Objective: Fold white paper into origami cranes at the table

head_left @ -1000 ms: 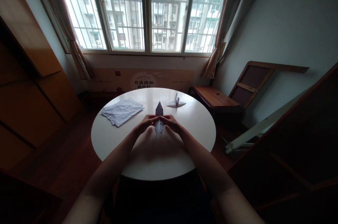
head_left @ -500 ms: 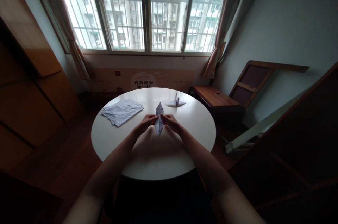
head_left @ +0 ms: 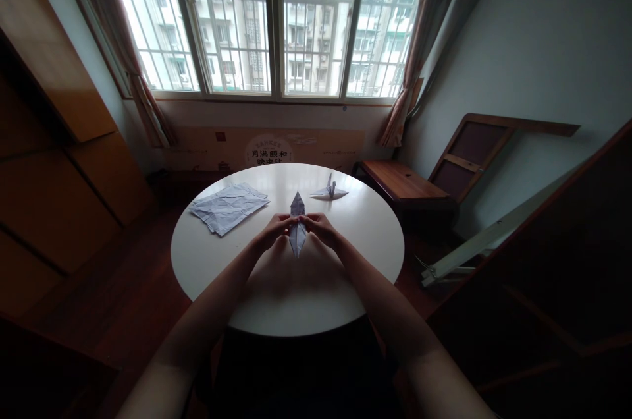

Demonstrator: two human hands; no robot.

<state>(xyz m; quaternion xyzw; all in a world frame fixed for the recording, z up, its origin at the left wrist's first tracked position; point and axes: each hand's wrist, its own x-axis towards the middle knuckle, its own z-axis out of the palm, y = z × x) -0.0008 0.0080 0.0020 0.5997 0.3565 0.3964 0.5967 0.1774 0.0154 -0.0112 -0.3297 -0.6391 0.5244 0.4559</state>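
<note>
Between my two hands is a folded paper, pale violet-grey, long and pointed at both ends, with a crease down its middle. My left hand pinches its left edge, and my right hand pinches the right edge, thumbs close together at the centre. Part of the paper's middle is covered by my fingers. Beyond my right hand, a finished-looking paper crane stands on the white round table. Left of my left hand lies a stack of creased paper sheets.
A wooden bench stands past the table's right side, with a leaning wooden frame beside it. Behind the table is a printed cardboard panel below the barred window. Wooden cabinets line the left.
The folded paper has turned slightly, and its face looks lighter with the centre crease showing more clearly. Both hands keep their pinch in nearly the same place.
</note>
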